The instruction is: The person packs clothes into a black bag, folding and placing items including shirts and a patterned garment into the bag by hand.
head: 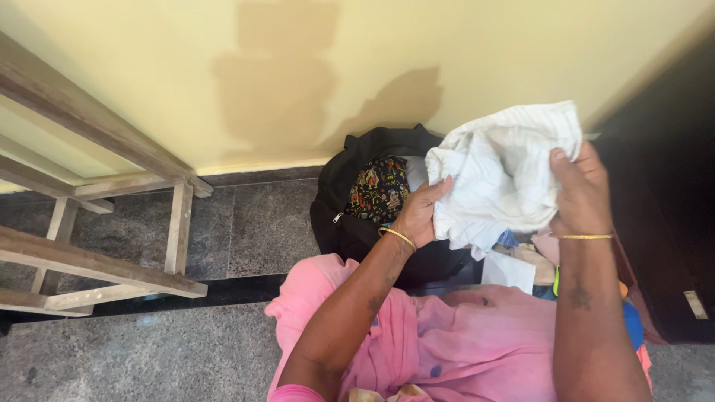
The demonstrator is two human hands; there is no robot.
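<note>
Two hands grip one white cloth; left hand below, right hand beside.

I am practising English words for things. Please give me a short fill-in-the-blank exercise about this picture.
1. Both hands, left hand and right hand, hold a crumpled ___ cloth.
2. The open bag on the floor is ___.
3. Each wrist wears a thin ___ bangle.
4. The wooden frame stands on the person's ___ side.

Missing words: white; black; gold; left

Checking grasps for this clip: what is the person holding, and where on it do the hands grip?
Both hands hold a crumpled white cloth: the left hand at its lower left edge, the right hand pinching its right edge.
</note>
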